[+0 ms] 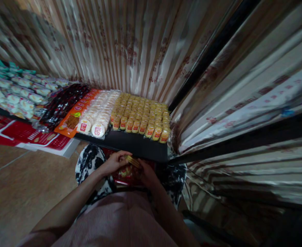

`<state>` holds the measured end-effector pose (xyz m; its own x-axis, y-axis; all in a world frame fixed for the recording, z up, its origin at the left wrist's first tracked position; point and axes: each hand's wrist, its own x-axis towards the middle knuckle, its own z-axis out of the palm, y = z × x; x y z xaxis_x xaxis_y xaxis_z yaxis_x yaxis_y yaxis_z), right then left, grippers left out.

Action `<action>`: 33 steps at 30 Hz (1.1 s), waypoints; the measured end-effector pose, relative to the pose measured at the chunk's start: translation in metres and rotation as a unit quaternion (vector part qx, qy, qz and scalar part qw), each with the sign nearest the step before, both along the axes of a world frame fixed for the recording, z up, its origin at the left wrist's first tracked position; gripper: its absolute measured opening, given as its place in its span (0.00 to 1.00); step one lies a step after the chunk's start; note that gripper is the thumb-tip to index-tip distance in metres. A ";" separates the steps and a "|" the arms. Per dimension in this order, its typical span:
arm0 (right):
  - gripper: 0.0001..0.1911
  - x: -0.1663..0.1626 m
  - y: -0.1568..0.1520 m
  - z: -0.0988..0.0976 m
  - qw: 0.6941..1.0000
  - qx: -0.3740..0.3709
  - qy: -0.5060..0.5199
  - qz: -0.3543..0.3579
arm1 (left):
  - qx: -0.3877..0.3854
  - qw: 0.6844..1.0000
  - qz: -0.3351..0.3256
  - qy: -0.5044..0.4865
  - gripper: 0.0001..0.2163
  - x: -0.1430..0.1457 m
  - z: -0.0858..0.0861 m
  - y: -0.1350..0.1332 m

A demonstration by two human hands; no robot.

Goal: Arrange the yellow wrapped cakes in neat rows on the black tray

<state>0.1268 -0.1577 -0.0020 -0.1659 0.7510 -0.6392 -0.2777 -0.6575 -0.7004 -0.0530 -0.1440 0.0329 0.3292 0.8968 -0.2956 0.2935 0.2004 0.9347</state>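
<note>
Between my two hands, above my lap, is a small yellow packaged snack (pixel 133 161). My left hand (pixel 117 161) pinches its left end, and my right hand (pixel 146 172) closes round its right end. Just below lies a red bag (pixel 122 179) with more yellow packets visible in it, partly covered by my hands. In front of me, rows of similar yellow snack packets (pixel 140 118) stand on a black shelf (pixel 130 140). To their left are two rows of round white wrapped crackers (pixel 98 128).
Further left lie an orange snack bag (pixel 68 125), dark red wrapped packets (pixel 63 103) and several white and green packets (pixel 19 89). Red and white printed boxes (pixel 37 135) sit below the shelf. Striped printed sheeting (pixel 130 44) hangs behind, with a black pole (pixel 212 51) at right.
</note>
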 end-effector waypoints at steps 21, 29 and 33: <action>0.26 0.013 0.009 0.024 0.939 0.242 -0.138 -0.201 | 0.118 0.991 0.021 0.062 0.18 0.056 0.031 0.070; 0.20 0.019 0.022 0.008 0.908 0.318 -0.212 -0.172 | 0.290 0.938 -0.035 0.187 0.15 0.090 0.043 0.092; 0.21 0.024 0.027 0.013 0.857 0.372 -0.308 -0.182 | 0.298 0.933 -0.050 0.194 0.15 0.106 0.043 0.100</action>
<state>0.1504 -0.1311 0.0109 0.3615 0.9192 0.1559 0.2029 0.0857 -0.9754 0.0532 -0.0437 0.0758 0.3917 0.9106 0.1319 0.6228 -0.3679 0.6905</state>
